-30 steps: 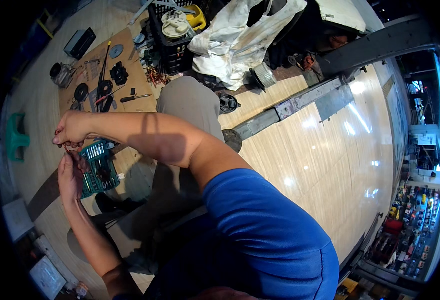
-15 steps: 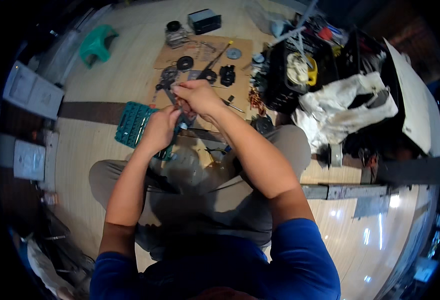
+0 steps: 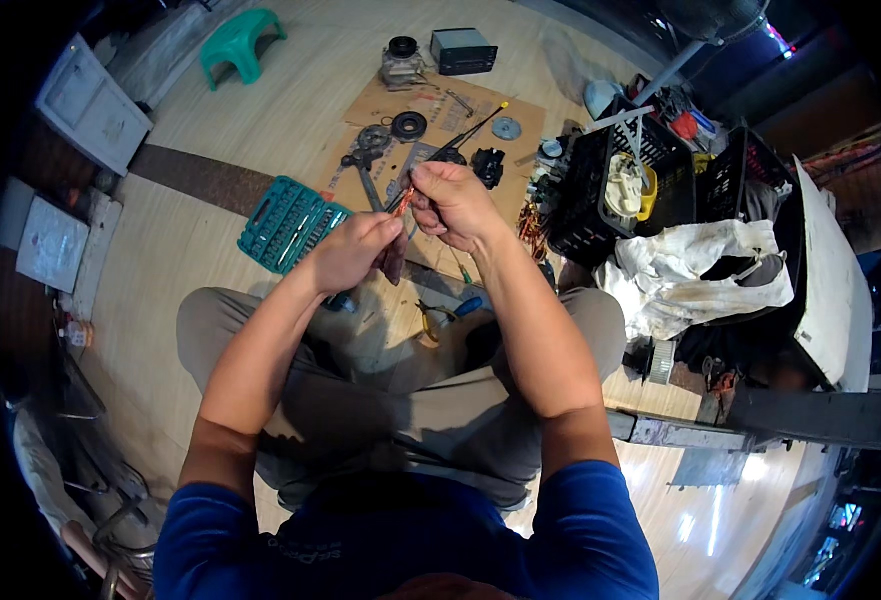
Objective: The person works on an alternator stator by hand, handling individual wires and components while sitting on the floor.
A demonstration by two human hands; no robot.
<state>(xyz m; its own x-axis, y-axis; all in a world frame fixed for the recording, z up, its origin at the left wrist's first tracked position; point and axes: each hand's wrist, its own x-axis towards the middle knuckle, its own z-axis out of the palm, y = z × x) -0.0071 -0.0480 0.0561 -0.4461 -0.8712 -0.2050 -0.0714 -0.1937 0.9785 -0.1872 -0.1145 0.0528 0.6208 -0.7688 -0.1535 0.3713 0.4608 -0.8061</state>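
Observation:
In front of my lap both hands meet around a short bundle of copper-coloured wire (image 3: 401, 204). My left hand (image 3: 355, 247) is closed on its lower end, thumb on top. My right hand (image 3: 452, 208) pinches the upper end between thumb and fingertips, the other fingers curled. Much of the bundle is hidden by the fingers. Below the hands, on the floor between my legs, lie yellow-handled pliers (image 3: 426, 326) and a blue-handled tool (image 3: 468, 306). Just beyond the hands are a hammer-like metal part (image 3: 368, 150) and a black ring (image 3: 409, 125) on flattened cardboard (image 3: 360, 108).
Left of my hands lies an open green socket set case (image 3: 290, 225). More copper scraps (image 3: 532, 235) lie right of the cardboard, beside a black crate (image 3: 580, 215) and white cloth (image 3: 650, 275). A green stool (image 3: 243, 45) and a black box-shaped unit (image 3: 463, 52) stand farther off.
The whole view has shifted, so the floor items appear farther right. My hands have turned slightly, and the copper wire between them shows more clearly. The pliers are now in plainer sight.

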